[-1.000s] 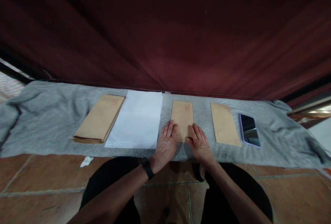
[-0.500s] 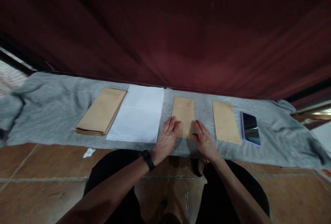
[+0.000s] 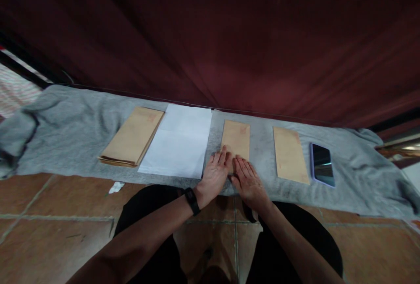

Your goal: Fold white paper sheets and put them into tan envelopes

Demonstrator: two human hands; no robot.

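A brown envelope [image 3: 236, 135] with red print near its top right corner lay just right of the frame's centre on a grey cloth [image 3: 260, 152]. The left hand [image 3: 215, 174] and right hand [image 3: 251, 185] covered its lower part, just beside each other. The fingers of both hands were straight and released, laid flat across the paper and gripping nothing. A black wristband [image 3: 192, 201] circled the left wrist.

Left of centre were white paper [image 3: 179, 144] and, touching or nearly touching its left edge, a stack of brown envelopes [image 3: 131, 137]. Towards the right lay 1 more envelope [image 3: 290, 155], with a phone [image 3: 322, 165] near it. Dark red fabric [image 3: 229, 43] filled the upper frame; floor tiles [image 3: 59, 196] showed at lower left.
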